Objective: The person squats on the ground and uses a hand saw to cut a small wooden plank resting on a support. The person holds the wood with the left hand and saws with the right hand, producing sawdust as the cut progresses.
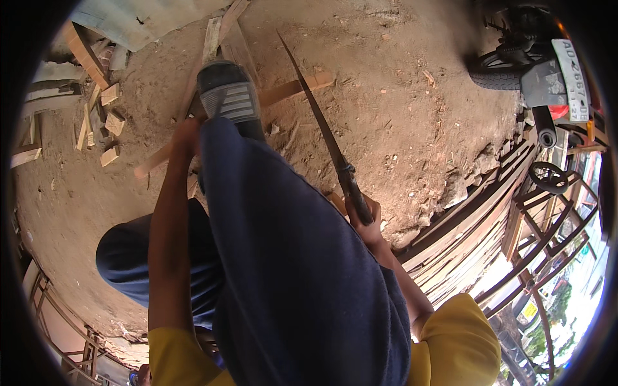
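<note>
My right hand (365, 219) is wrapped round the dark straight handle of a handsaw (320, 119). Its long tapering blade points up and away from me, and its teeth cannot be made out. My left hand (187, 137) is closed over a wooden strip (296, 89) beside my raised knee, its fingertips partly hidden by the trouser leg. The strip lies slantwise, passing behind my leg and shoe and showing on both sides. My grey and black striped shoe (228, 96) is over the strip, next to other wood pieces (237, 48).
Cut wood blocks (111, 156) and boards (87, 55) lie on the dirt floor at the left, near a pale sheet (138, 22). A motorcycle (541, 77) stands at the far right. Stacked planks (470, 225) and a frame with a small wheel (548, 177) are at the right.
</note>
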`<state>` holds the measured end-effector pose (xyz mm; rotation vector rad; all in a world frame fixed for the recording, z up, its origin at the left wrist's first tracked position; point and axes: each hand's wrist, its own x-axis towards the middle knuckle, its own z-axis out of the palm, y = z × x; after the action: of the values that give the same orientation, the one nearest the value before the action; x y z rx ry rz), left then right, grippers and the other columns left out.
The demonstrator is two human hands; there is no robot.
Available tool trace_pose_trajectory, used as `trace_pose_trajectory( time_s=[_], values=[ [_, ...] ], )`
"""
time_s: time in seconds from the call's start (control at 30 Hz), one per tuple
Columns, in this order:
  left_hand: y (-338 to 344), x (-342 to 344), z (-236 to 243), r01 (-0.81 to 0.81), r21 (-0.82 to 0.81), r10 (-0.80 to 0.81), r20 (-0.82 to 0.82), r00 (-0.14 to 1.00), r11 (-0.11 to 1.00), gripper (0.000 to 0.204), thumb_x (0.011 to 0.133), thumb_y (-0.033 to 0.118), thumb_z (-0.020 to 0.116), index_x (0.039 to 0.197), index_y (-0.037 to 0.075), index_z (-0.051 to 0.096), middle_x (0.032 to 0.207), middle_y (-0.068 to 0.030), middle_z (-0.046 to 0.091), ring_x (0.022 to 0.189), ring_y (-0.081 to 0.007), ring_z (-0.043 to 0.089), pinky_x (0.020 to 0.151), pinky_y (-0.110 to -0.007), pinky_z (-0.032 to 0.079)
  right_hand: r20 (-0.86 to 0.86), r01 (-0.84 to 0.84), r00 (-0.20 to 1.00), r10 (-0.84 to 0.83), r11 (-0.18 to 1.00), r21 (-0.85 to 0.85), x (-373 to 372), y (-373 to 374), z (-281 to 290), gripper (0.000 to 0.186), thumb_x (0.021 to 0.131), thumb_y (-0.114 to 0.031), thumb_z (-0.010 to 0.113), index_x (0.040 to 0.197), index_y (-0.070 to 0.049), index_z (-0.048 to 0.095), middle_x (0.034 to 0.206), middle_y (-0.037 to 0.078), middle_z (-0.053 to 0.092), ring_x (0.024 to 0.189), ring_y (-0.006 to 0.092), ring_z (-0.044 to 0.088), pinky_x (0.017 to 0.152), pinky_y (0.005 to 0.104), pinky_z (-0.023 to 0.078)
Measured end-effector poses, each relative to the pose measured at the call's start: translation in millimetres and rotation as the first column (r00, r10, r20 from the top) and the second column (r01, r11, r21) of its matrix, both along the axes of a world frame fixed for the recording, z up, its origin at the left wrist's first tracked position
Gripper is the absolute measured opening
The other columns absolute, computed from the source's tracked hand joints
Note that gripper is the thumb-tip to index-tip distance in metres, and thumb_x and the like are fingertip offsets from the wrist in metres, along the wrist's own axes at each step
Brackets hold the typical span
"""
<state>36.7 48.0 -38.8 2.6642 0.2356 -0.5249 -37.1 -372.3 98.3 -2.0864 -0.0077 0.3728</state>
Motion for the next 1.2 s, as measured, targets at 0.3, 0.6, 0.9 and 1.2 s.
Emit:
trace_pose_trajectory(
  time_s=[0.3, 0.6, 0.9, 1.2],
  values=[
    [-14, 6, 27, 0.057, 0.087, -0.060, 0.031, 0.998, 0.995, 0.043, 0.070, 0.026, 0.063, 0.109, 0.006, 0.061, 0.089, -0.0207, 0.066, 0.088, -0.0368, 0.063, 0.077, -0.044, 0.050, -0.084, 0.040, 0.996, -0.028, 0.989, 0.146, 64, 38, -20, 0.017, 0.087, -0.012, 0.058, 0.076, 0.000, 0.053, 0.060, -0.002, 0.045, 0.058, 0.0058, 0.042, 0.050, 0.0269, 0.035],
    [5, -3, -25, 0.040, 0.012, -0.041, 0.105, 0.994, 0.999, 0.035, 0.073, 0.021, 0.058, 0.105, 0.006, 0.062, 0.088, -0.0211, 0.066, 0.086, -0.0379, 0.063, 0.075, -0.045, 0.050, -0.139, 0.042, 0.990, -0.030, 0.996, 0.081, 71, 53, 4, 0.017, 0.087, -0.013, 0.058, 0.077, 0.000, 0.055, 0.059, -0.002, 0.047, 0.054, 0.0065, 0.043, 0.048, 0.0271, 0.035],
    [-5, -3, 6, 0.054, 0.012, -0.054, 0.019, 0.998, 0.998, 0.040, 0.073, 0.025, 0.060, 0.107, 0.004, 0.061, 0.092, -0.0212, 0.065, 0.086, -0.0378, 0.063, 0.076, -0.044, 0.051, -0.197, -0.055, 0.980, 0.031, 0.991, -0.122, 28, 14, 94, 0.019, 0.088, -0.016, 0.058, 0.081, 0.002, 0.058, 0.059, -0.003, 0.045, 0.056, 0.0055, 0.039, 0.049, 0.0261, 0.033],
    [-12, -8, -1, -0.026, -0.063, 0.033, 0.098, 0.995, 0.998, 0.041, 0.073, 0.027, 0.061, 0.106, 0.001, 0.062, 0.087, -0.0239, 0.065, 0.083, -0.0392, 0.063, 0.074, -0.046, 0.050, -0.241, 0.073, 0.968, -0.068, 0.997, 0.011, 53, 25, 102, 0.022, 0.086, -0.017, 0.061, 0.072, 0.000, 0.056, 0.056, -0.003, 0.046, 0.051, 0.0047, 0.038, 0.045, 0.0251, 0.030]
  ],
)
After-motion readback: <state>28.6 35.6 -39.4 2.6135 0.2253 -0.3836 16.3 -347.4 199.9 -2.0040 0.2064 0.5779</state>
